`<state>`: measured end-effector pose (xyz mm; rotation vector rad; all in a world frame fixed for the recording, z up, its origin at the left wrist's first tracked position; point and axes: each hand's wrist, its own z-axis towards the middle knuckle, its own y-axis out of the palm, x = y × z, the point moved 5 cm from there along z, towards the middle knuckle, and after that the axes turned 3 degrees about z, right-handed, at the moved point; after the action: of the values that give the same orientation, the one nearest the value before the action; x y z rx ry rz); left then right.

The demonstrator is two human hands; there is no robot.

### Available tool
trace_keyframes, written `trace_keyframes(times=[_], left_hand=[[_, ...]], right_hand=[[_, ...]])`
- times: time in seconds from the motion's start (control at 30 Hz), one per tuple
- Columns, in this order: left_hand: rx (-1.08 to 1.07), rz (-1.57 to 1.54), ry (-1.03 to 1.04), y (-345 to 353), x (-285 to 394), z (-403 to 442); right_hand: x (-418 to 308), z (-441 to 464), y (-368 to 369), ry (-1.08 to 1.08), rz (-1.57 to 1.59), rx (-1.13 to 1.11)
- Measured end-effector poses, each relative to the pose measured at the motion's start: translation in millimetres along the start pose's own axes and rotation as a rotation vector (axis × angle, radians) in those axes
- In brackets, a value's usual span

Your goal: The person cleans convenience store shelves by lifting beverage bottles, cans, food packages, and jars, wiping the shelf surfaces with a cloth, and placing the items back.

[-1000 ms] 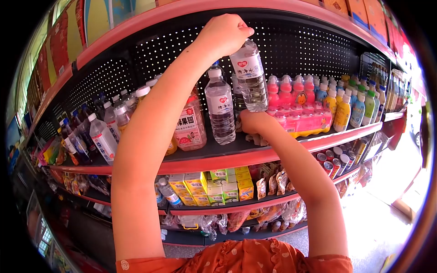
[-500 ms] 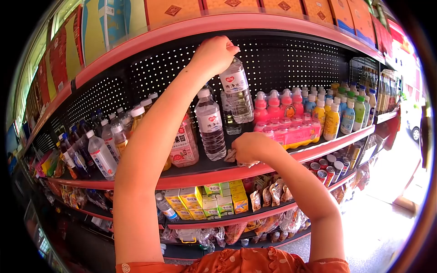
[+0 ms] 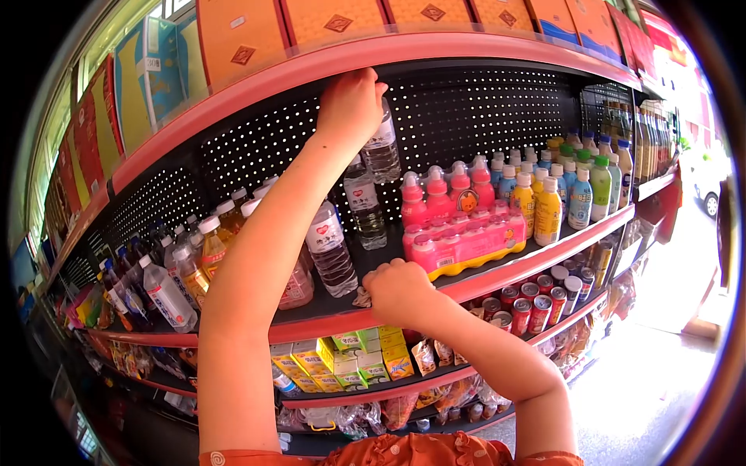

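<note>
My left hand (image 3: 350, 109) is raised under the upper shelf, closed around the top of a clear water bottle (image 3: 381, 151) that hangs above the shelf board. Its cap is hidden by my fingers. Below it, another water bottle (image 3: 364, 206) stands further back, and a third water bottle (image 3: 332, 248) with a white and red label stands near the front edge, partly behind my left forearm. My right hand (image 3: 400, 291) is closed at the shelf's front, with a crumpled cloth (image 3: 362, 297) showing beside the fingers.
A pink shrink-wrapped pack of drinks (image 3: 458, 233) sits right of the water bottles. Yellow bottles (image 3: 549, 210) and other drinks stand further right. Above runs the upper shelf's red edge (image 3: 373, 50); cartons (image 3: 365, 361) and cans (image 3: 540, 311) fill the shelf below.
The water bottle in my left hand has risen, exposing more of the bottle behind it. My right hand, with the cloth, sits slightly nearer the front edge. The view has shifted.
</note>
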<state>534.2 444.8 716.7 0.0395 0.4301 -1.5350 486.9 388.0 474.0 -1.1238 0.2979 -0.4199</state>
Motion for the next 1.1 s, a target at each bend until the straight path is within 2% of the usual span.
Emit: trace_keyframes(times=[0.27, 0.37, 0.53, 0.6, 0.77, 0.87, 0.9, 0.93, 1.0, 1.07, 1.1], left_hand=[[-0.017, 0.071, 0.128, 59, 18, -3], [-0.246, 0.023, -0.061, 98, 14, -5], [-0.534, -0.102, -0.283, 154, 17, -17], [-0.635, -0.101, -0.287, 186, 15, -21], [-0.827, -0.106, -0.315, 205, 30, -25], [-0.863, -0.107, -0.216, 201, 37, -20], [-0.878, -0.086, -0.259, 195, 33, -17], [-0.962, -0.215, -0.429, 198, 18, -18], [-0.965, -0.028, -0.322, 189, -17, -13], [-1.230, 0.377, -0.080, 155, -27, -21], [-1.314, 0.459, -0.184, 132, -30, -30]], right_hand=[[-2, -3, 5, -0.030, -0.010, 0.026], [1, -3, 10, -0.039, 0.003, 0.117], [4, -4, 11, -0.052, 0.038, 0.106], [4, -5, 8, -0.059, 0.047, 0.056], [7, -5, 11, -0.062, 0.023, 0.100], [8, -4, 13, -0.060, 0.047, 0.123], [9, -5, 13, -0.062, 0.069, 0.131], [9, -5, 12, -0.067, 0.092, 0.139], [8, -4, 9, -0.060, 0.095, 0.083], [8, -3, 9, -0.051, 0.088, 0.050], [8, -3, 8, -0.051, 0.089, 0.012]])
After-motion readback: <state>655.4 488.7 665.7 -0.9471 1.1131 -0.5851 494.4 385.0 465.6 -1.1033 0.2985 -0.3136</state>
